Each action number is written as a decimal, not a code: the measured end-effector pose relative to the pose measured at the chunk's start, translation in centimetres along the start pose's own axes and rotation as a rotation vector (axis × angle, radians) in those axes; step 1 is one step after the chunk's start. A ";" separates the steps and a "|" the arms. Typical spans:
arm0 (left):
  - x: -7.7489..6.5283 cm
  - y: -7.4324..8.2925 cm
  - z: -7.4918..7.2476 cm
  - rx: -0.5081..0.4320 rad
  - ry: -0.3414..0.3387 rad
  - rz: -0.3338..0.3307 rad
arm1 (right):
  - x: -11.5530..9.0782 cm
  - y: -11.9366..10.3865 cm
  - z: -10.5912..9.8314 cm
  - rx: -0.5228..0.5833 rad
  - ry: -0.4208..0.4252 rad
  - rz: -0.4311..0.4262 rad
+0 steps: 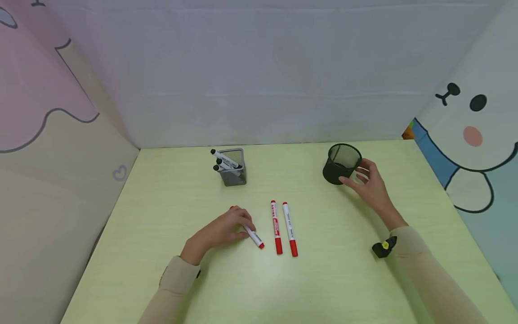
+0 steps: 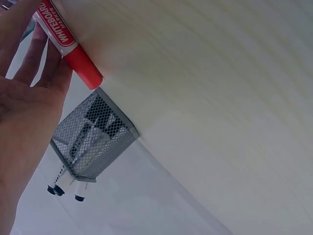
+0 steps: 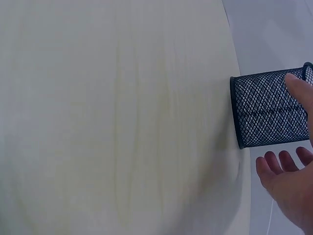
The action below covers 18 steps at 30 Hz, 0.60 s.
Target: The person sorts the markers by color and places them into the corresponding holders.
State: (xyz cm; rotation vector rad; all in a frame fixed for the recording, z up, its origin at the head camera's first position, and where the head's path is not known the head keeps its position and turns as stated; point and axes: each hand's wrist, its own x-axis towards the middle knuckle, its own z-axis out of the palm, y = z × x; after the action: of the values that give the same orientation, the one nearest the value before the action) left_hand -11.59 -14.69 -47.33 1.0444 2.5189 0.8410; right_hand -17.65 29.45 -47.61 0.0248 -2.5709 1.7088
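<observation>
On the table, my left hand [image 1: 226, 227] holds a red-capped whiteboard marker [image 1: 255, 238] between thumb and fingers. Its red cap end shows in the left wrist view, beside the fingers; part of its barrel is hidden under the hand. Two more red-capped markers, one with a red printed barrel [image 1: 276, 225] and one with a white barrel [image 1: 288, 222], lie just right of that hand. At the right, my right hand [image 1: 370, 186] is spread beside a round black mesh pen holder [image 1: 335, 173]. In the right wrist view its thumb overlaps the holder's side and the fingers stand slightly apart from it.
A square grey mesh pen holder [image 1: 234, 180] stands at the back left with several black-capped markers [image 1: 227, 160] leaning in it. Behind the table [image 1: 323, 288] rises a white cloth backdrop [image 1: 259, 76], with cartoon-printed panels at both sides.
</observation>
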 end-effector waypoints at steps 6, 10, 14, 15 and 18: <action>-0.1 -0.1 0.2 -0.042 -0.030 -0.037 | 1.0 1.0 -0.7 0.017 -0.054 -0.002; -0.2 -0.3 0.2 -0.059 -0.030 -0.029 | 1.5 1.2 -1.1 0.063 -0.093 0.001; -0.3 -0.5 0.3 -0.076 -0.030 -0.026 | 1.9 1.4 -1.3 0.106 -0.135 -0.001; -0.3 -0.5 0.2 -0.080 -0.030 -0.026 | 2.0 1.4 -1.4 0.113 -0.144 0.000; -0.4 -0.6 0.2 -0.086 -0.025 -0.016 | 2.2 1.5 -1.4 0.136 -0.158 0.001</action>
State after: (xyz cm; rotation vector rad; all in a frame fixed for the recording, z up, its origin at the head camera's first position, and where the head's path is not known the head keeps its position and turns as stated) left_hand -11.53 -15.18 -47.84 1.0000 2.4442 0.9174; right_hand -19.86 31.36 -48.31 0.1703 -2.5545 1.9537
